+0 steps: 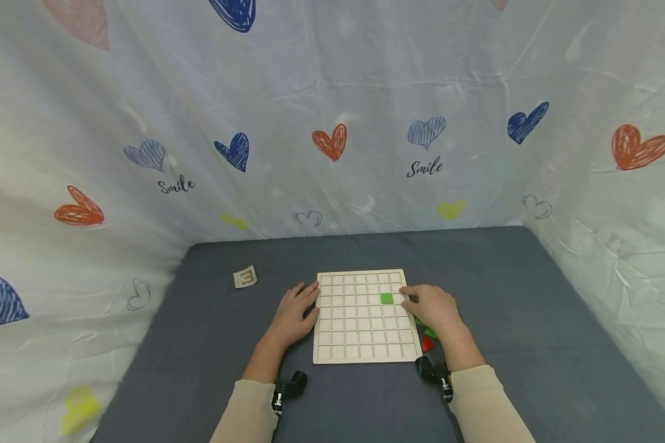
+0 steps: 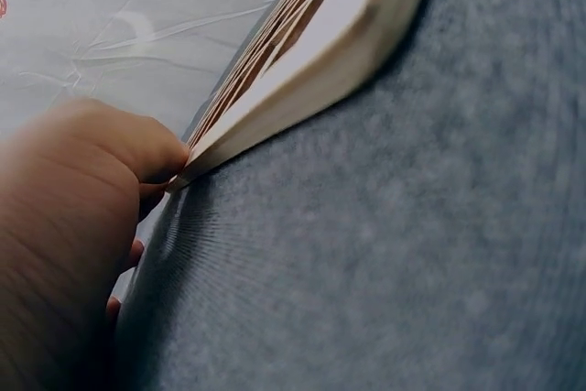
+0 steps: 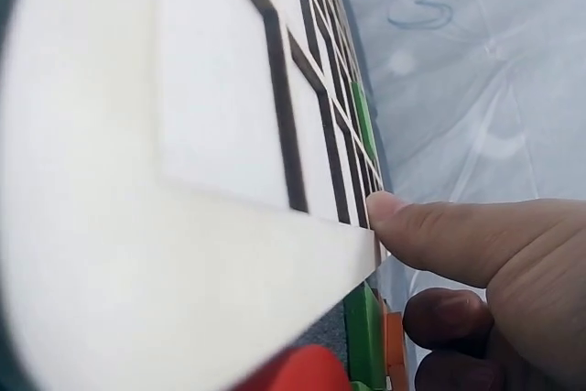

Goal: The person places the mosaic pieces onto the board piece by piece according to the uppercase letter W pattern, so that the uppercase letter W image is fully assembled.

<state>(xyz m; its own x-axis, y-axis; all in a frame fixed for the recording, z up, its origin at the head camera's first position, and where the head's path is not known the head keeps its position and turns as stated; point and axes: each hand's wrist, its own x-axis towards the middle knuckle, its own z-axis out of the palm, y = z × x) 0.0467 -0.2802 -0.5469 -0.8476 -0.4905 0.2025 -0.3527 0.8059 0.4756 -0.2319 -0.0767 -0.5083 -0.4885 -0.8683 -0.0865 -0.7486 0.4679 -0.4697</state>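
Observation:
A pale wooden grid board [image 1: 366, 363] lies flat on the dark table, split into many square cells. One green square tile [image 1: 386, 298] sits in a cell in its upper right part. My left hand [image 1: 295, 315] touches the board's left edge with index finger and thumb; the left wrist view shows the thumb against that edge. On the right edge, the thumb and a finger of my right hand [image 1: 431, 306] touch the board, apart from each other. The right wrist view shows that thumb straight and other fingers curled below the board's level; no held piece shows.
Green pieces [image 1: 431, 332] and a red piece [image 1: 427, 344] lie beside the board's right edge, partly hidden by my right hand and forearm. An orange piece [image 3: 396, 347] shows there too. A small printed paper [image 1: 245, 277] lies at the back left. A heart-patterned curtain [image 1: 366, 203] stands behind the table.

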